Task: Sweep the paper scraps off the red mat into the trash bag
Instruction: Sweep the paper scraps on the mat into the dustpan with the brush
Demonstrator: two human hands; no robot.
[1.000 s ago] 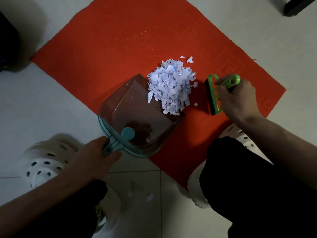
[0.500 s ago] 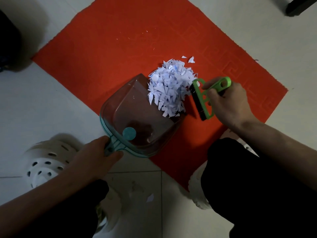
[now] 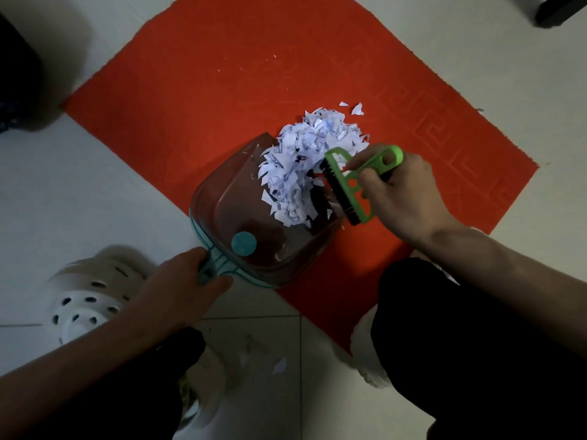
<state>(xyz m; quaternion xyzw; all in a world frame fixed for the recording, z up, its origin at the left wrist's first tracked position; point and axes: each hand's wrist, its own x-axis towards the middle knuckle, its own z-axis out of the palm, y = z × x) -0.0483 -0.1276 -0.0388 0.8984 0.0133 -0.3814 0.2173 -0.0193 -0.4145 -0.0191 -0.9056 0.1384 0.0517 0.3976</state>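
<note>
A red mat lies on the pale tiled floor. A heap of white paper scraps sits at the mouth of a clear dustpan with teal trim, part of it over the pan's lip. My left hand grips the teal handle of the dustpan. My right hand holds a green hand brush, whose black bristles press into the right side of the heap. Two loose scraps lie just beyond the pile. No trash bag is identifiable.
My knees in black trousers fill the lower corners, with white perforated clogs under them. One stray scrap lies on the tile near my feet. A dark object sits at the far left, and a black furniture leg at top right.
My right hand has swept the brush leftward from the mat into the scrap pile, pushing the scraps further onto the dustpan. The left hand and dustpan have stayed put.
</note>
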